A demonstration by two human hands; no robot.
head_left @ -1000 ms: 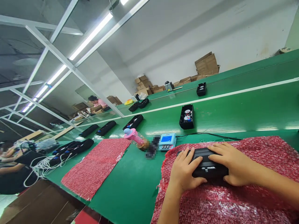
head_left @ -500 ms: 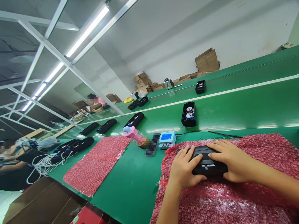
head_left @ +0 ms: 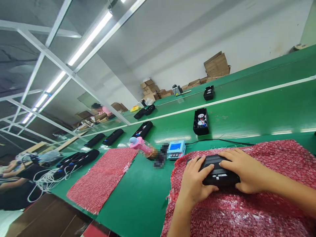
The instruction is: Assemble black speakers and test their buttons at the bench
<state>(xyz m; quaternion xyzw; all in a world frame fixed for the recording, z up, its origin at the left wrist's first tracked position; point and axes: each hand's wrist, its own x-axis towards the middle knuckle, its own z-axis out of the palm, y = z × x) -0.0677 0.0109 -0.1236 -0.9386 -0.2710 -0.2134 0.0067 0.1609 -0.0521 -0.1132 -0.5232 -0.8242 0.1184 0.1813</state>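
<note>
Resting on a sheet of red bubble wrap (head_left: 247, 210), a small black device (head_left: 217, 171), possibly a compact printer though the view is too coarse to be sure, lies between both hands. Left hand (head_left: 195, 182) curled around its left end, fingers on top, thumb along the near edge. Right hand (head_left: 243, 169) laid over the right end, fingers spread flat across the top, thumb against the near side. Just beyond the left hand, off the wrap's edge: a blue box with a screen and buttons (head_left: 176, 149), a black cable (head_left: 222, 141) running from it behind the hands. Left of that, a pink handheld tool (head_left: 140, 144) lying on the green belt (head_left: 259, 115). Farther beyond the hands, an open black case (head_left: 200, 121) showing round parts inside. Well left of the left hand, a second red bubble wrap sheet (head_left: 101, 177) lies flat. Another person's arms (head_left: 10, 171) at the far left edge among white cords.
</note>
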